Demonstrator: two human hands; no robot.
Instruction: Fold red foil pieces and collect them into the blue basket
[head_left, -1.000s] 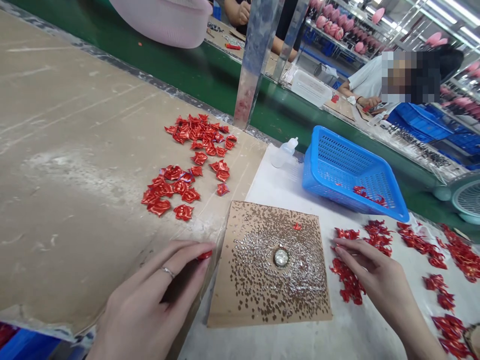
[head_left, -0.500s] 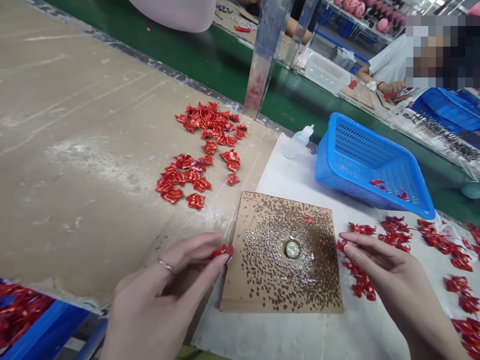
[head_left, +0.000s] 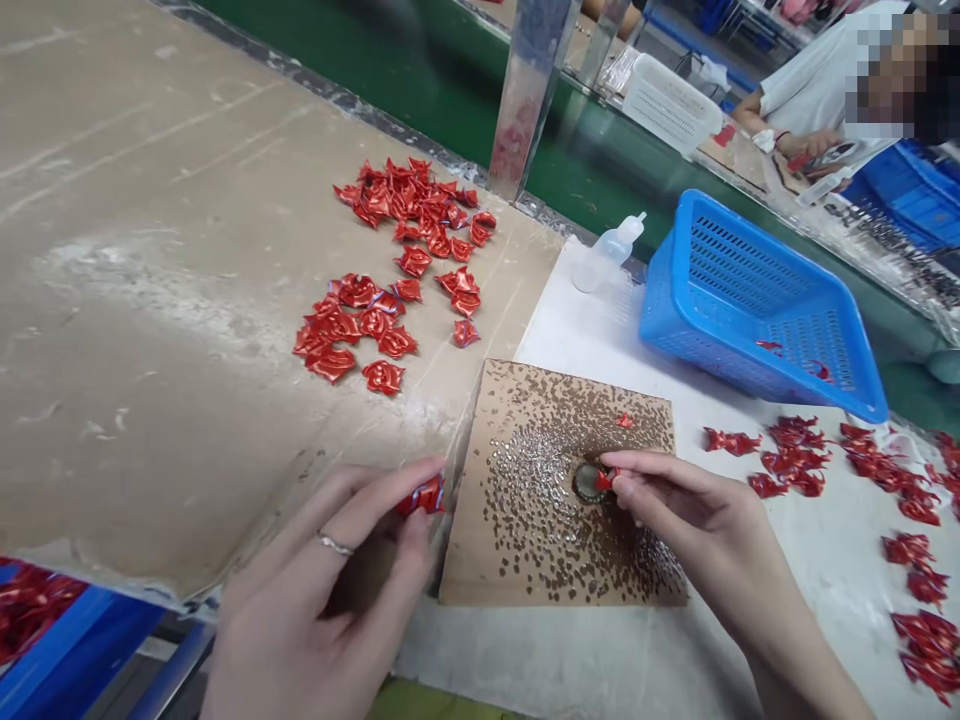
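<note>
Red foil piece [head_left: 420, 497] in the left hand [head_left: 322, 590]: how held?

Clamped between thumb and fingertips, just off the left edge of a square brown cardboard board [head_left: 570, 395].

Right hand [head_left: 697, 510]?

Thumb and forefinger together, pinched on a small red foil scrap [head_left: 604, 480], right over a round shiny metal disc [head_left: 589, 482] mid-board.

Nearby?

Crumpled red foil heaps [head_left: 397, 215] on the tan counter [head_left: 150, 300]; more on a white sheet [head_left: 750, 660], beside a tilted blue plastic mesh basket [head_left: 660, 330] and a translucent squeeze bottle [head_left: 607, 255].
</note>
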